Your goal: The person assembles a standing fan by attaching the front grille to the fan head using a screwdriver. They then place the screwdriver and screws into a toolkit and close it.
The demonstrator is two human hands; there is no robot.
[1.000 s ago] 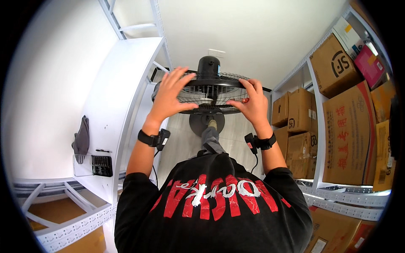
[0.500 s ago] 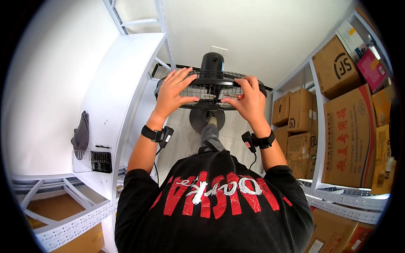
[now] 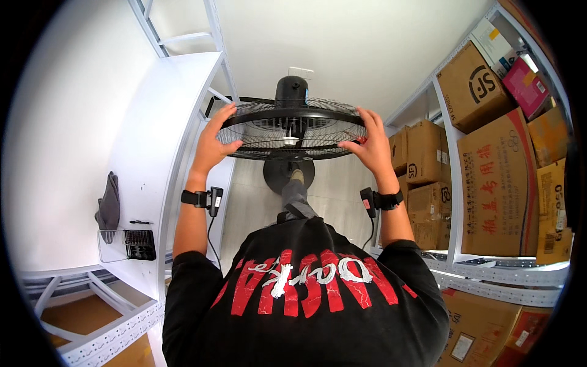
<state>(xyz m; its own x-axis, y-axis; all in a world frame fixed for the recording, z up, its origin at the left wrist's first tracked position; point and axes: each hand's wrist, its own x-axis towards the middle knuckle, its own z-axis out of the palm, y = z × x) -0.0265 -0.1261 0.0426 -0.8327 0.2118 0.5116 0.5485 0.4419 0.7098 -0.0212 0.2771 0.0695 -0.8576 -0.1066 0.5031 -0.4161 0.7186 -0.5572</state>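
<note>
A black pedestal fan stands in front of me, its round wire cage seen edge-on below the dark motor housing. My left hand grips the cage's left edge, fingers on top and thumb underneath. On the opposite edge, my right hand holds the cage in the same way. Beside the right thumb shows a small red piece, too covered to name. A pale hub is visible through the wires. The fan's round base rests on the floor, partly behind my foot.
To the left runs a white shelf with a grey cloth and an opened case of small tool bits. Racks on the right hold several cardboard cartons. A socket plate is on the wall behind the fan.
Both hands have moved apart, from the front of the cage out to its left and right edges. More of the wires and the hub shows between them. The whole view has shifted slightly.
</note>
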